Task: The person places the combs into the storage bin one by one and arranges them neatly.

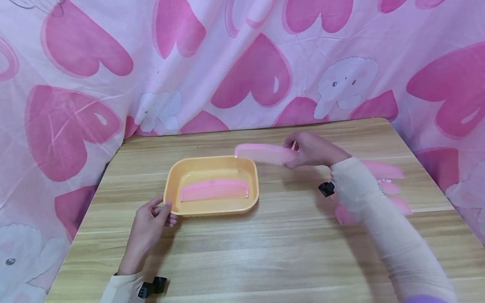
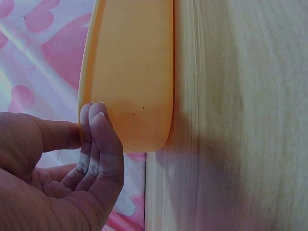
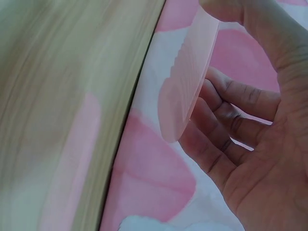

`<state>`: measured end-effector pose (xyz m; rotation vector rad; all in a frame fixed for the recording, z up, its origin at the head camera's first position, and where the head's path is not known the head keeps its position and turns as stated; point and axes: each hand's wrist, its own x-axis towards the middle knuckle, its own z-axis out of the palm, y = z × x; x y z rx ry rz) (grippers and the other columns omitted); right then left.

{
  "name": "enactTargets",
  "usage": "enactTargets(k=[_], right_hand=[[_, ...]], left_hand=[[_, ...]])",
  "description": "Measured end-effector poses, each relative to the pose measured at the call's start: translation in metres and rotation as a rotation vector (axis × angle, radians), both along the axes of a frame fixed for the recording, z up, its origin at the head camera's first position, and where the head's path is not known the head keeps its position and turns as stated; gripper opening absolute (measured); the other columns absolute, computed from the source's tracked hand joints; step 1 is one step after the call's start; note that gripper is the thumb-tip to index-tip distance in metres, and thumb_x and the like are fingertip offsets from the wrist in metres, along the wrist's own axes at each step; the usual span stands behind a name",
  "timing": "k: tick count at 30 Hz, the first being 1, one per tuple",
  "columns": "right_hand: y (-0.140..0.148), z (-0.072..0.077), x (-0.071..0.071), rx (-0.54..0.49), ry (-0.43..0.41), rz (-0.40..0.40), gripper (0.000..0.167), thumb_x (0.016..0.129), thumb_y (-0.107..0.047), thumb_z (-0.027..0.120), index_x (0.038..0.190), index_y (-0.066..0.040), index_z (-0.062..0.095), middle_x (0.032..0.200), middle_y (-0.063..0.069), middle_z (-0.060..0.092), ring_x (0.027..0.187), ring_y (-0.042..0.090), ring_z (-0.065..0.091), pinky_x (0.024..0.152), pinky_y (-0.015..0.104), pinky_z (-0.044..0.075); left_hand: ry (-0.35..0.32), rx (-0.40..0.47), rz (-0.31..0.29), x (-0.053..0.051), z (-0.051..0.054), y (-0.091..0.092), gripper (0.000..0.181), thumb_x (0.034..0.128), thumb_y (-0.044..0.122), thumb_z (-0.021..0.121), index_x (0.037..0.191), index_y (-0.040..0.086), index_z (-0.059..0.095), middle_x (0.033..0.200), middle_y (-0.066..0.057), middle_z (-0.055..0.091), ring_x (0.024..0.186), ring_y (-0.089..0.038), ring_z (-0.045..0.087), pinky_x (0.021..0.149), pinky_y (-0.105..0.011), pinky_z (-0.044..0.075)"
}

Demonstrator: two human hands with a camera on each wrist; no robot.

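A yellow-orange plastic tray (image 1: 212, 212) stands on the table, and one pink comb (image 1: 214, 189) lies inside it with teeth toward me. My left hand (image 1: 147, 223) pinches the tray's near left corner between thumb and fingers; the left wrist view shows the fingers (image 2: 103, 139) against the tray's outer wall (image 2: 134, 72). Above the table, my right hand (image 1: 310, 149) holds a second pink comb (image 1: 261, 152) by one end. That comb's far end reaches over the tray's back right rim. In the right wrist view the held comb (image 3: 185, 82) sits between thumb and fingertips.
Several more pink combs (image 1: 382, 169) lie on the table's right side, partly hidden by my right forearm. The wood-grain table (image 1: 242, 261) ends at the back against a pink heart-patterned curtain (image 1: 250, 71). Black camera mounts (image 1: 326, 189) sit at the wrists.
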<state>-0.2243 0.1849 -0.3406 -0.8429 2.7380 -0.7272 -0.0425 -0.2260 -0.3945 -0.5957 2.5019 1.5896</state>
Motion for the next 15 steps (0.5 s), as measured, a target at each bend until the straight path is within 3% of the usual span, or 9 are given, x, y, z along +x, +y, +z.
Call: enactTargets(k=[8, 15], right_hand=[[-0.032, 0.01, 0.0, -0.029, -0.003, 0.096, 0.038, 0.071, -0.022, 0.086, 0.102, -0.005, 0.073, 0.092, 0.002, 0.069, 0.082, 0.019, 0.063, 0.074, 0.034, 0.055], [-0.063, 0.008, 0.0, -0.027, 0.037, 0.162, 0.043, 0.069, -0.027, 0.088, 0.104, -0.007, 0.074, 0.098, 0.001, 0.069, 0.085, 0.017, 0.062, 0.076, 0.034, 0.056]], left_hand=[[-0.004, 0.0, 0.008, 0.0, 0.0, 0.0, 0.049, 0.1079, 0.019, 0.05, 0.15, -0.003, 0.041, 0.091, -0.014, 0.07, 0.073, -0.014, 0.067, 0.067, -0.024, 0.06], [-0.001, 0.003, 0.009, -0.001, 0.0, 0.0, 0.049, 0.1079, 0.019, 0.051, 0.15, -0.004, 0.041, 0.091, -0.013, 0.07, 0.073, -0.015, 0.067, 0.067, -0.024, 0.06]])
